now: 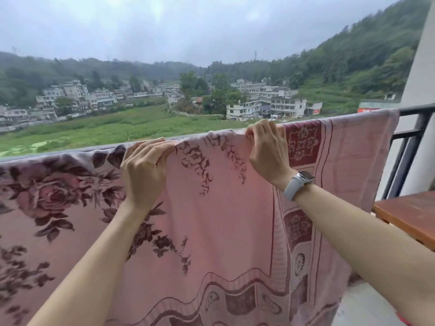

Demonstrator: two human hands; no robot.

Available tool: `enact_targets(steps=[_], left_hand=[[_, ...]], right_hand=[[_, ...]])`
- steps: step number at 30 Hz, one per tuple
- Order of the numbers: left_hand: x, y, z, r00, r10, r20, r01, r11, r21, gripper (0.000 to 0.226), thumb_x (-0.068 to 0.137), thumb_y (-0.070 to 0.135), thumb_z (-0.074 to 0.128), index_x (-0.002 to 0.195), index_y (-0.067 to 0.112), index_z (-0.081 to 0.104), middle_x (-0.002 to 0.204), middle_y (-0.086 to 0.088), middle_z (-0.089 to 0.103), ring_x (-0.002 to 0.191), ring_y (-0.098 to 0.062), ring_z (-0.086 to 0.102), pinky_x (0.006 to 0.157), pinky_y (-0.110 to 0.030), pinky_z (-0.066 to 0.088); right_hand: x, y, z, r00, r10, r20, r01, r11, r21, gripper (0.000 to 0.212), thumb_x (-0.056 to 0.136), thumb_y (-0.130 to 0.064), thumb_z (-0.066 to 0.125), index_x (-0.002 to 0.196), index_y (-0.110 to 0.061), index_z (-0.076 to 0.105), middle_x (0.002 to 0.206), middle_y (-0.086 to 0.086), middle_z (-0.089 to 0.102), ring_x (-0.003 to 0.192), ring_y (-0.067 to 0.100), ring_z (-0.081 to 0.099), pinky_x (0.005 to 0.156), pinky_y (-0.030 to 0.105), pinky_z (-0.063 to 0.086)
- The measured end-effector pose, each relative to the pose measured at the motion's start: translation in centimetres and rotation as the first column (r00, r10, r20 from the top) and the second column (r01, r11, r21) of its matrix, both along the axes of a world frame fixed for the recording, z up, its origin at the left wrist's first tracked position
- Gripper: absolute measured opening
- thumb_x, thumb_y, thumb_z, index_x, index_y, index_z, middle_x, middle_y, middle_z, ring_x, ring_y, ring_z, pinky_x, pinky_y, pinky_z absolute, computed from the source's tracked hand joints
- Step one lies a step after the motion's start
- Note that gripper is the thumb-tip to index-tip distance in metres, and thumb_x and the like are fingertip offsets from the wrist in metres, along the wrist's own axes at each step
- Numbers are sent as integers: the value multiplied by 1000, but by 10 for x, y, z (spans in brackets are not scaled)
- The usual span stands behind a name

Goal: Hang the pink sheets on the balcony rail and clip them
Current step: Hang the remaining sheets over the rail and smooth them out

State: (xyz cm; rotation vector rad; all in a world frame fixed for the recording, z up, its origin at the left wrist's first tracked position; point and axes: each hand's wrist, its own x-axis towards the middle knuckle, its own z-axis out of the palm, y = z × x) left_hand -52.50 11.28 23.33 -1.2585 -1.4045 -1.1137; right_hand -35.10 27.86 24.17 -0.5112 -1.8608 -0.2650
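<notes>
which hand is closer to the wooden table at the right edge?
Right. The right hand grips the pink sheet at the rail top, just left of the wooden table. The left hand grips the sheet farther left.

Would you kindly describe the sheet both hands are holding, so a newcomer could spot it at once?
Follow the balcony rail leftward from the wall. The pink sheet hangs over its middle, pinched at the top by the left hand and right hand. It is paler than the big-rose sheet to its left, with small flower sprigs.
</notes>
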Motion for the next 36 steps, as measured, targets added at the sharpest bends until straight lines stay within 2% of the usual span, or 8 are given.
enact_targets(steps=[7, 12, 17, 20, 22, 26, 32, 36], left_hand=[[0, -24, -30, 987, 104, -121, -127, 972, -199, 22, 84, 18, 55, 81, 6, 73, 80, -7, 73, 78, -23, 67, 76, -32, 47], [-11, -35, -35, 955, 267, -128, -293, 913, -283, 37, 83, 36, 54, 111, 13, 58, 109, -10, 58, 102, -23, 47, 90, -36, 30], [-12, -61, -74, 801, 425, 421, -345, 903, -256, 84, 68, 53, 69, 127, 2, 37, 128, -23, 40, 119, -34, 35, 95, -50, 30], [-6, -57, -93, 648, 486, 587, -333, 874, -355, 98, 62, 53, 73, 132, 0, 30, 136, -23, 34, 125, -38, 31, 96, -54, 32], [-6, -51, -98, 601, 489, 632, -333, 872, -358, 85, 66, 48, 73, 126, 0, 37, 131, -21, 41, 119, -38, 37, 91, -52, 37], [-17, -46, -98, 643, 417, 642, -301, 909, -289, 31, 87, 30, 57, 100, 2, 58, 100, -18, 63, 94, -35, 55, 77, -39, 39], [-14, -67, -116, 719, 186, 670, -109, 982, -155, 19, 86, 19, 60, 81, 1, 60, 79, -15, 63, 72, -32, 58, 66, -29, 42], [-3, -87, -124, 778, 145, 612, -99, 989, -109, 20, 83, 16, 63, 77, -3, 62, 72, -9, 59, 64, -21, 51, 61, -19, 33]], right_hand=[[5, -3, -47, 987, -95, 130, 107, 990, -92, 20, 71, 10, 54, 82, -5, 59, 80, 10, 58, 76, 28, 54, 67, 31, 30], [-2, -16, -39, 995, -17, 96, 24, 997, -69, 15, 78, -6, 57, 93, -6, 54, 90, 10, 58, 80, 26, 53, 71, 31, 31], [-20, -43, -68, 988, 82, 134, -69, 993, -98, 63, 77, -54, 54, 121, -12, 35, 113, 12, 52, 99, 18, 39, 82, 34, 34], [-35, -63, -86, 986, 80, 146, -18, 923, -385, 85, 72, -61, 58, 133, -10, 28, 129, 14, 42, 114, 24, 33, 94, 40, 29], [-46, -74, -95, 986, 71, 154, 34, 808, -588, 93, 70, -63, 60, 138, -12, 22, 138, 9, 33, 125, 27, 30, 100, 45, 28], [-65, -87, -97, 991, 120, 65, -46, 744, -666, 87, 69, -65, 57, 133, -12, 32, 131, 4, 39, 124, 24, 34, 99, 43, 29], [-78, -109, -100, 974, 203, 101, -91, 759, -645, 80, 71, -67, 55, 129, -13, 39, 125, 2, 47, 117, 23, 39, 95, 41, 31], [-86, -115, -117, 968, 219, 123, -128, 851, -510, 33, 87, -42, 52, 94, -11, 61, 98, 5, 63, 96, 29, 52, 80, 38, 31]])
